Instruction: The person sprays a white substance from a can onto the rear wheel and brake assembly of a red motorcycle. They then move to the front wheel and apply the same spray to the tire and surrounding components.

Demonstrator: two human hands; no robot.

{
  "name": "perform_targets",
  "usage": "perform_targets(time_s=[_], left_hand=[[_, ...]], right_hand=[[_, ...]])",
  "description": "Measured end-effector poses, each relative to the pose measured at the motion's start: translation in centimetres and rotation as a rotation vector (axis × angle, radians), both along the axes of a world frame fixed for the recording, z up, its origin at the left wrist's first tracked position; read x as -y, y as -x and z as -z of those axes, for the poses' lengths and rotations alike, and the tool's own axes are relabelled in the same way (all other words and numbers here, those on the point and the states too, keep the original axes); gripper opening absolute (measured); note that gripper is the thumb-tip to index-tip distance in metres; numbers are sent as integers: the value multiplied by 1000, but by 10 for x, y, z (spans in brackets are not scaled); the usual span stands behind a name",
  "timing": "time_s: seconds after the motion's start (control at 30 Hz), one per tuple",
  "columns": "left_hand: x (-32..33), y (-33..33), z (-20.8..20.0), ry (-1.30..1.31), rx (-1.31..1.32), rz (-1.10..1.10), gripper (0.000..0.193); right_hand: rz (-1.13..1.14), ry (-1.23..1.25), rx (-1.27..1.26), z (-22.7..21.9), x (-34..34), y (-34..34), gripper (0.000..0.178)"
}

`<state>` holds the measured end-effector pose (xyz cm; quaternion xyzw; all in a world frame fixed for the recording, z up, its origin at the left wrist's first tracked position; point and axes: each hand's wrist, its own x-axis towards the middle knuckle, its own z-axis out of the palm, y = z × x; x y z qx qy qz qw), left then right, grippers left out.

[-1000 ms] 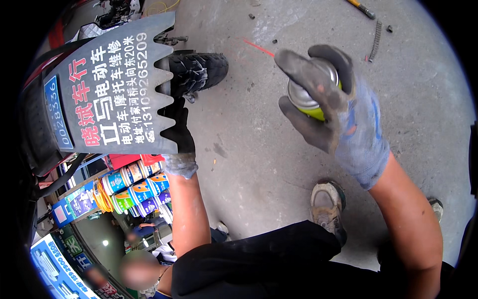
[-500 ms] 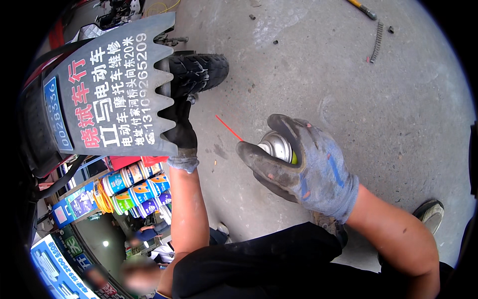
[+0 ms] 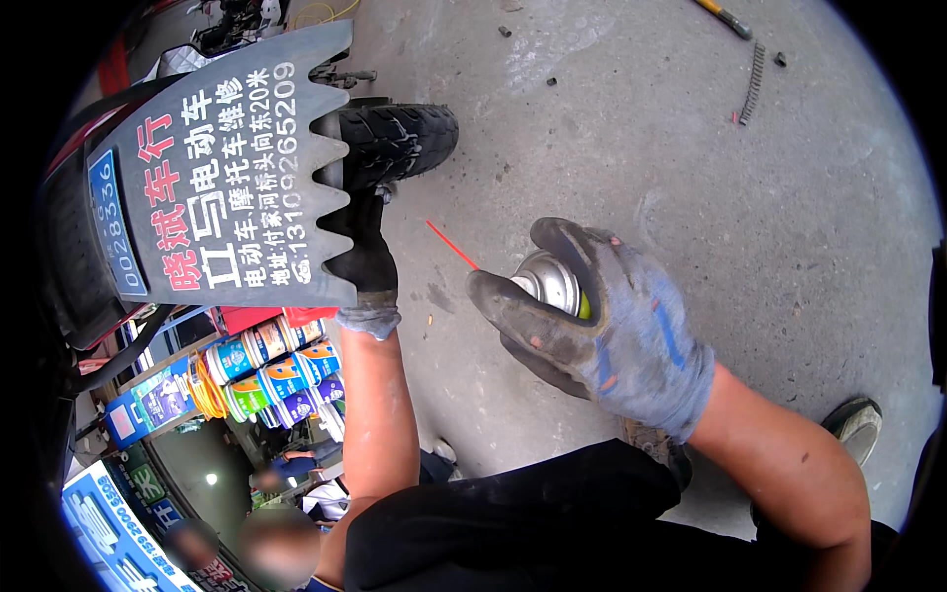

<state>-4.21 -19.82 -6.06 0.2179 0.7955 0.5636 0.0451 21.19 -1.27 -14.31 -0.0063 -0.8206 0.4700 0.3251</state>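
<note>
In my right hand, gloved in grey-blue with dark fingers, is a spray can with a silver domed top and a bit of yellow-green on its side. A thin red straw sticks out past the index finger and points toward the wheel. My left hand, also gloved, reaches behind a grey rubber mud flap with a jagged edge; its fingers are hidden there. Just beyond that hand is the black tyre of a two-wheeled vehicle.
A coil spring and a tool with a yellow handle lie on the concrete floor, far right. Stacked colourful tubs stand at the left. People are at the lower left. My shoe is at the right.
The view has shifted slightly, so the flap and tyre sit a little farther right. Both hands keep nearly the same pose, the right still holding the spray can.
</note>
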Motion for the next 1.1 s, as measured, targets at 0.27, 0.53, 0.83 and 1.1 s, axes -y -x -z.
perform_targets(time_s=[0.27,0.53,0.83,1.1], left_hand=[[-15,-6,-1,-19,-41,21,57],[8,7,4,-60,25,-6,58],[-11,-12,5,211,-92,67,50],[-22,-16,6,291,-215,293,40]], right_hand=[[156,179,20,-3,-15,14,67],[46,162,40,-5,-9,7,63],[49,228,-8,-10,1,7,75],[17,232,40,1,5,2,75]])
